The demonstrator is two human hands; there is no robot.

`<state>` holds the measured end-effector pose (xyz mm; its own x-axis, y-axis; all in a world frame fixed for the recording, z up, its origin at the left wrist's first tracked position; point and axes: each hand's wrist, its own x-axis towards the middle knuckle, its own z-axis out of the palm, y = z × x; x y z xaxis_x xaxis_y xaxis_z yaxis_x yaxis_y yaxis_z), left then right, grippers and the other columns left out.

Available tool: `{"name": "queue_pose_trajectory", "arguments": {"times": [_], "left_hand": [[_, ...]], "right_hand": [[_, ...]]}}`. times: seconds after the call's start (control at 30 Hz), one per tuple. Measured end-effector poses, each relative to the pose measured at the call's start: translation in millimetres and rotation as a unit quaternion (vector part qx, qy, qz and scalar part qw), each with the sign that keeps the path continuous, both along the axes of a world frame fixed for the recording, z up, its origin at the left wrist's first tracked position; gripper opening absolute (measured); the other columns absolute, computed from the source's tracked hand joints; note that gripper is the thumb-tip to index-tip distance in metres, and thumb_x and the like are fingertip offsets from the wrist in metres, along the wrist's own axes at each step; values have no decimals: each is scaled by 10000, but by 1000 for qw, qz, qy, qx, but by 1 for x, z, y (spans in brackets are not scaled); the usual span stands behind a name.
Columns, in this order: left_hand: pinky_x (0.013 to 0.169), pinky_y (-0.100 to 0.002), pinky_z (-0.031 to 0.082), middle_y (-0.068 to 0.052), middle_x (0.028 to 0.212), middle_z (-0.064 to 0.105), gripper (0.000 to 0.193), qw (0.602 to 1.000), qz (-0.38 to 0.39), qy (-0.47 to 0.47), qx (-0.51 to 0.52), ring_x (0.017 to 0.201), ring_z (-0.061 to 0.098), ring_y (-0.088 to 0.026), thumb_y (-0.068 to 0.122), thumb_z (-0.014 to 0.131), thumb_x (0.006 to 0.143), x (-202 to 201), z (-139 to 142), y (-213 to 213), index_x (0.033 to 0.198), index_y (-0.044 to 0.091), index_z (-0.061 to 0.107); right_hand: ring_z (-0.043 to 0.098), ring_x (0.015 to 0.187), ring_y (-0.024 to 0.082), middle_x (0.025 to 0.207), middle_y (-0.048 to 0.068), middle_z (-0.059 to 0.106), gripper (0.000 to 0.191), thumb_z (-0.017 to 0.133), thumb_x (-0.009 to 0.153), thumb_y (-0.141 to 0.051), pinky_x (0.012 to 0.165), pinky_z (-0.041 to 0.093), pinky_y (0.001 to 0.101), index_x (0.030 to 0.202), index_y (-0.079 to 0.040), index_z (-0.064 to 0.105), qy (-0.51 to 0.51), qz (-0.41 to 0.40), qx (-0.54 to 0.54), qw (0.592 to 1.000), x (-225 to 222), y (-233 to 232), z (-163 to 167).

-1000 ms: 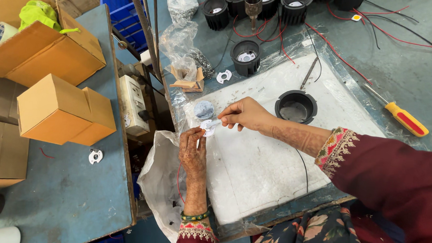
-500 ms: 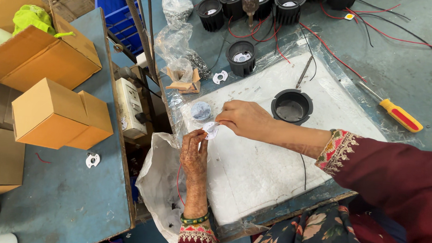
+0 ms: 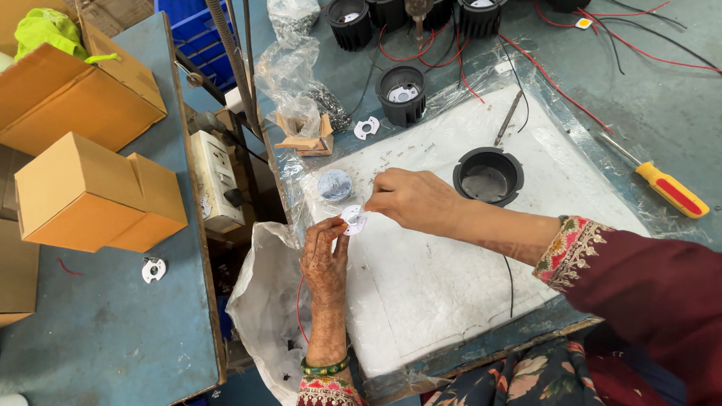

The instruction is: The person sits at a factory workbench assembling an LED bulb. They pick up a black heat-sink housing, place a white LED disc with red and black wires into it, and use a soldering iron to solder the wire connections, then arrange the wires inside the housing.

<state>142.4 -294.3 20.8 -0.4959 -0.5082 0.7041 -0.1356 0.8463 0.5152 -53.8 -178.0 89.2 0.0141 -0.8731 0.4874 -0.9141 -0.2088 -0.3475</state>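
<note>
- A small white disc-shaped part [image 3: 354, 219] sat near the middle of the frame, just left of centre, held up over the near-left corner of a white pad [image 3: 454, 286].
- The left hand [image 3: 325, 254] rose from the lower middle of the frame, its grip pinched on the lower left edge of the white part between thumb and fingertips.
- The right hand [image 3: 413, 201] reached in from the right, its grip closed with the fingertips touching the right side of the same part.
- A thin red wire [image 3: 297, 309] ran down beside the left wrist.
- A round grey piece [image 3: 335, 184] lay on the pad just above the part.
- An open black round housing [image 3: 488, 175] stood on the pad to the right of the right hand.
- Another black housing [image 3: 401, 94] with a white insert stood above the pad, a white bracket [image 3: 366, 128] just left of it.
- A screwdriver with a yellow and red handle [image 3: 665, 188] lay on the grey surface [image 3: 684, 102] at the right of the frame.
- A crumpled clear plastic bag [image 3: 289, 72] lay at the upper middle.
- Cardboard boxes [image 3: 97, 194] sat on a blue surface [image 3: 108, 330] at the left, with another white bracket [image 3: 153, 269] below them.
</note>
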Motion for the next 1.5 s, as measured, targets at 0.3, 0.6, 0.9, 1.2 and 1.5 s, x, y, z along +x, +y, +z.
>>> {"name": "queue_pose_trajectory", "arguments": {"times": [0.3,0.6,0.9,1.2,1.5], "left_hand": [[866,-327,603,-50,1105,712,311,1000,-21,2,17,1034,723,-210,-99,807,776,1,4,5,1017,67,702],[872,-328,602,-65,1098,708,333,999,-44,1,9,1031,720,-219,-122,804,761,1,4,7,1024,53,697],[873,-309,610,-63,1103,709,334,999,-44,2,20,1034,724,-203,-132,798,771,0,3,8,1035,50,702],[881,-323,608,-57,1099,710,332,999,-35,-9,5,1039,731,-217,-115,805,765,2,7,6,1029,63,712],[835,-317,629,-57,1094,719,317,1000,-20,-16,8,1014,739,-215,-121,796,773,6,8,5,1016,67,720]], "right_hand": [[646,924,223,938,29,638,143,684,890,-152,642,537,380,1003,-116,764,22,53,15,998,-10,2,3],[635,912,255,963,73,614,237,667,850,-81,636,533,383,1077,-96,736,103,96,-11,990,-21,3,-5],[629,915,241,960,64,596,280,678,818,-87,669,549,365,1096,-64,703,188,106,-38,976,-23,8,0],[651,914,217,974,33,637,159,689,856,-104,667,545,355,1005,-93,741,100,80,-61,990,-22,10,18],[662,923,216,934,18,647,104,709,855,-153,664,530,388,939,-121,762,19,28,9,999,-6,-10,36]]}}
